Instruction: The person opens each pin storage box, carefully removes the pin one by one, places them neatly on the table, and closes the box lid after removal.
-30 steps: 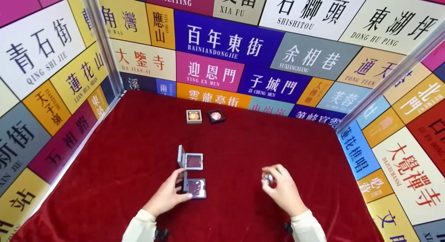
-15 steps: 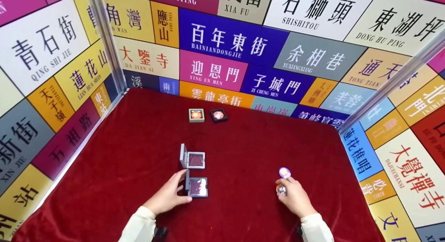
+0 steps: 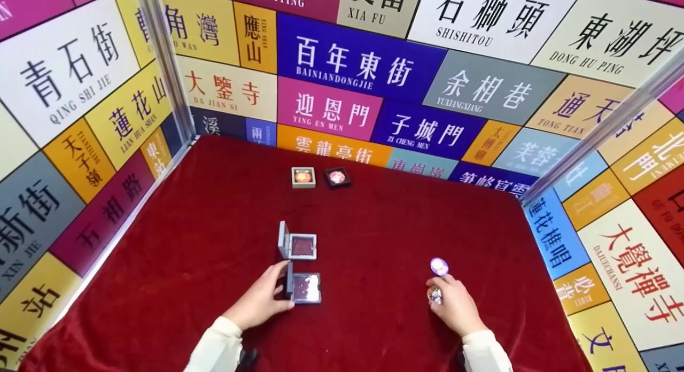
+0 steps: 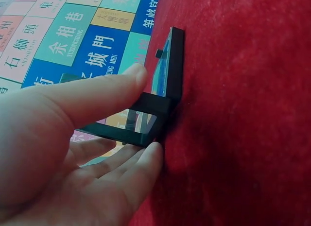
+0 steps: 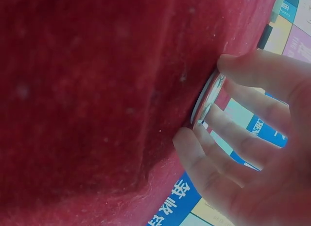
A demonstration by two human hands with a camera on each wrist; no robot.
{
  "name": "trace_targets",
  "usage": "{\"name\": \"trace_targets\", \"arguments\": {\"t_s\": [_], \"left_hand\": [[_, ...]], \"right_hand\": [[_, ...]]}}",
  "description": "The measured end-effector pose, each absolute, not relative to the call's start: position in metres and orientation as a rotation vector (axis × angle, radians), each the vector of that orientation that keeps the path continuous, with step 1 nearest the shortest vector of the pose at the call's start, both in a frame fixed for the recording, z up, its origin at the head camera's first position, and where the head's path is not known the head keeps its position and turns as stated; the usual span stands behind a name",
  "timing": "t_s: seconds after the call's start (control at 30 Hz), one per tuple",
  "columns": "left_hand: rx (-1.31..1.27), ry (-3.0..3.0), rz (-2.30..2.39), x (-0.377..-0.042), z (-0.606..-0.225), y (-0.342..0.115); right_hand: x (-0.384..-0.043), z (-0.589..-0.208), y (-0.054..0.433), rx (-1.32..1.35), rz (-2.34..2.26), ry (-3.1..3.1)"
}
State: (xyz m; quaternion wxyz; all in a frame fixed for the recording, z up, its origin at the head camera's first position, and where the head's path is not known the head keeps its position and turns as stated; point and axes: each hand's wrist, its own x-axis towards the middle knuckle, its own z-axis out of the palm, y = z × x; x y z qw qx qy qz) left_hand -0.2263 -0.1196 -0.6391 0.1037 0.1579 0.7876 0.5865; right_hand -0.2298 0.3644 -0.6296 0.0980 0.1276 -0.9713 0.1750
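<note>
My left hand point(image 3: 260, 300) holds the nearer grey hinged case point(image 3: 306, 288), thumb at its near edge and fingertips behind the raised lid. In the left wrist view the dark frame of this open case point(image 4: 170, 70) shows between thumb and fingers. Farther right, my right hand point(image 3: 458, 307) pinches a small round badge point(image 3: 434, 294) with a patterned face. Its rim spans thumb to index finger, close over the red cloth, in the right wrist view. Just beyond those fingers lies a second round badge point(image 3: 439, 265), pale with a purple edge.
Another grey hinged case point(image 3: 303, 246) stands open right behind the held one. Toward the back sit a pale square box point(image 3: 303, 177) and a black square box point(image 3: 337, 177), each with a round picture. Red velvet point(image 3: 374, 222) covers the table; printed panels point(image 3: 331, 107) wall it in.
My right hand has moved rightward and lower with the badge, mostly in the first half second. The purple-edged badge came into sight beyond it. My left hand stays at the nearer case.
</note>
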Motion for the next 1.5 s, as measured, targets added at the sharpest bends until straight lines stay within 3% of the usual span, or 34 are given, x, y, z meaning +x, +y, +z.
{"name": "trace_targets", "arguments": {"t_s": [0.63, 0.93, 1.23, 1.5], "left_hand": [[0.463, 2.466, 1.571, -0.226, -0.643, -0.112], [0.5, 2.552, 1.533, -0.222, -0.644, -0.112], [0.512, 2.61, 1.477, -0.226, -0.641, -0.11], [0.504, 2.61, 1.47, -0.225, -0.645, -0.112]], "right_hand": [[-0.232, -0.627, 0.366, 0.359, 0.475, -2.917], [-0.249, -0.597, 0.342, 0.436, 0.501, -2.845], [-0.324, -0.567, 0.28, 0.702, 0.568, -2.693], [-0.41, -0.583, 0.22, 0.767, 0.636, -2.738]]}}
